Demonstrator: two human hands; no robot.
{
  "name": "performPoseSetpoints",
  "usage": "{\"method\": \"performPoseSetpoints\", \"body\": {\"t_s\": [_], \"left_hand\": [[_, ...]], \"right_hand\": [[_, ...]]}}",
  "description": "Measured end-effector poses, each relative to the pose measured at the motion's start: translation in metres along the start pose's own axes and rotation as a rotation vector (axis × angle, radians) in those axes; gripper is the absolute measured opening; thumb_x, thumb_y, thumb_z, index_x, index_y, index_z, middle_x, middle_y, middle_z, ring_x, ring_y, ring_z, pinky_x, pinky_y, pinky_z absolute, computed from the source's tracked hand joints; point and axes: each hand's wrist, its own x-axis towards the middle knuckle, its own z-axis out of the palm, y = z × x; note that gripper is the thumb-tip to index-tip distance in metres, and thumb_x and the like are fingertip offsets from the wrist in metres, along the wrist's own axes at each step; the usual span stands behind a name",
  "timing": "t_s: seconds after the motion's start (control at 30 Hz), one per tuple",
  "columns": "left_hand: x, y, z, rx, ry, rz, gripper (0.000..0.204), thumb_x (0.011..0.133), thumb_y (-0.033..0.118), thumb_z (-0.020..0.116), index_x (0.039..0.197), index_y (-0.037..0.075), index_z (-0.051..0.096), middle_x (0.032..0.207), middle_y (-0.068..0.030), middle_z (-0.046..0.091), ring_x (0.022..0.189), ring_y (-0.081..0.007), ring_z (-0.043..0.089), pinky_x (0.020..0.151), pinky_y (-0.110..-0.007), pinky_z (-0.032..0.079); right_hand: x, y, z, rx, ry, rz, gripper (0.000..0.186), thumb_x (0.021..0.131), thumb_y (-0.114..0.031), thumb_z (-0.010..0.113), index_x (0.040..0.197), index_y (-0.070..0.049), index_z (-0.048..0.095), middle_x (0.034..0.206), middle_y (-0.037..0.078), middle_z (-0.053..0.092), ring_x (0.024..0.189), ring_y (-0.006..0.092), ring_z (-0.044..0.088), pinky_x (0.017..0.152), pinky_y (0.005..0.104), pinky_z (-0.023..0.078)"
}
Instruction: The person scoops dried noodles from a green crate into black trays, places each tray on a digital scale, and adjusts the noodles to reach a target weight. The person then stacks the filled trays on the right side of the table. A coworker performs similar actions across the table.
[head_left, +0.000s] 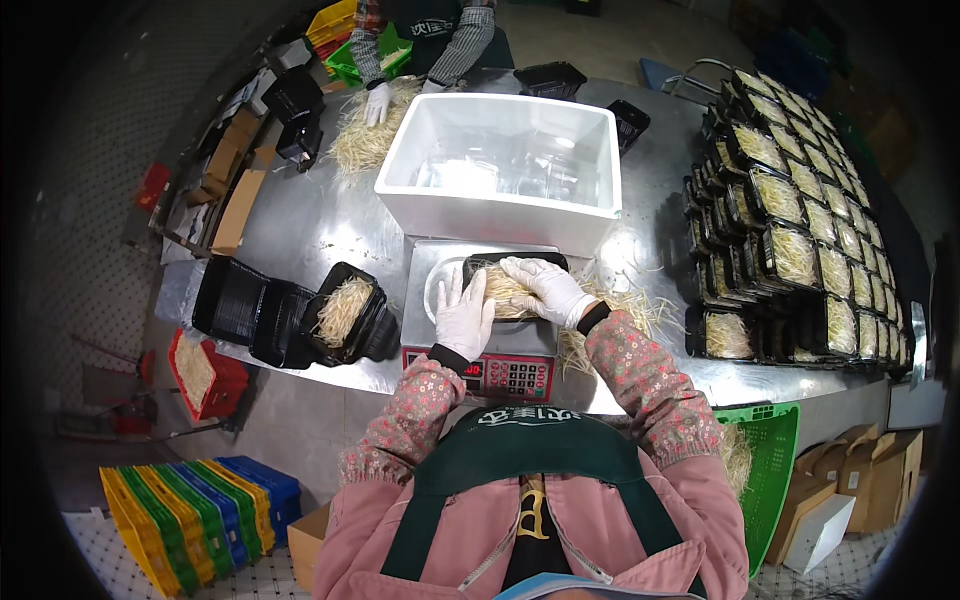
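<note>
My gloved left hand lies with fingers stretched out at the left end of a black tray of pale bean sprouts. My gloved right hand rests across the sprouts, fingers extended leftward over them. The tray sits on a red-fronted scale. Loose sprouts lie to the right of it. Behind stands a white foam box. Another filled tray rests on black stacked trays at the left.
Stacked filled trays cover the steel table's right side. A co-worker's gloved hands are at a sprout pile across the table. Colourful crates, a red crate, a green crate and cardboard surround me.
</note>
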Motion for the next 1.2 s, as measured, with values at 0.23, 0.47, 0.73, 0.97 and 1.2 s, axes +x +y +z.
{"method": "performPoseSetpoints", "body": {"t_s": [0.23,0.47,0.73,0.97,1.2], "left_hand": [[-0.014,-0.012,-0.002,-0.325,0.144,0.081,0.074,0.093,0.030,0.057,0.151,-0.001,0.021,0.153,-0.0248,0.028,0.144,-0.0401,0.021,0.118,-0.049,0.015],[-0.010,-0.005,-0.022,-0.281,0.169,0.145,0.081,0.091,0.034,0.060,0.149,-0.005,0.019,0.151,-0.0286,0.027,0.141,-0.0440,0.025,0.118,-0.047,0.018],[0.055,0.019,0.036,0.077,0.004,0.163,0.055,0.091,0.032,0.050,0.138,0.005,0.042,0.135,-0.0170,0.046,0.118,-0.0368,0.047,0.102,-0.049,0.038],[0.045,0.019,0.017,-0.068,-0.058,0.123,0.063,0.093,0.038,0.050,0.140,-0.002,0.037,0.136,-0.0198,0.043,0.122,-0.0396,0.042,0.103,-0.050,0.036],[0.028,0.023,-0.039,-0.208,0.212,-0.031,0.056,0.098,0.033,0.047,0.144,0.002,0.038,0.140,-0.0215,0.045,0.136,-0.0402,0.032,0.114,-0.052,0.023]], "right_hand": [[-0.003,0.003,-0.018,0.401,-0.084,0.177,0.076,0.080,-0.009,0.070,0.147,-0.006,0.035,0.145,0.021,0.041,0.134,0.0341,0.040,0.113,0.0375,0.033],[-0.025,-0.011,-0.036,0.542,0.230,0.249,0.065,0.084,-0.008,0.064,0.144,-0.001,0.039,0.143,0.021,0.045,0.136,0.0311,0.040,0.114,0.0367,0.030],[0.001,-0.017,0.043,0.070,0.090,0.547,0.086,0.093,-0.064,0.038,0.147,0.002,0.029,0.148,0.032,0.030,0.133,0.0561,0.030,0.113,0.0561,0.023],[0.013,-0.018,-0.051,0.102,0.051,0.304,0.078,0.088,-0.055,0.057,0.139,0.002,0.043,0.129,0.027,0.055,0.117,0.0402,0.056,0.098,0.0411,0.045],[0.105,0.175,-0.104,-0.047,0.412,0.482,0.089,0.073,-0.039,0.079,0.144,-0.005,0.038,0.135,0.024,0.052,0.126,0.0358,0.050,0.104,0.0399,0.040]]}}
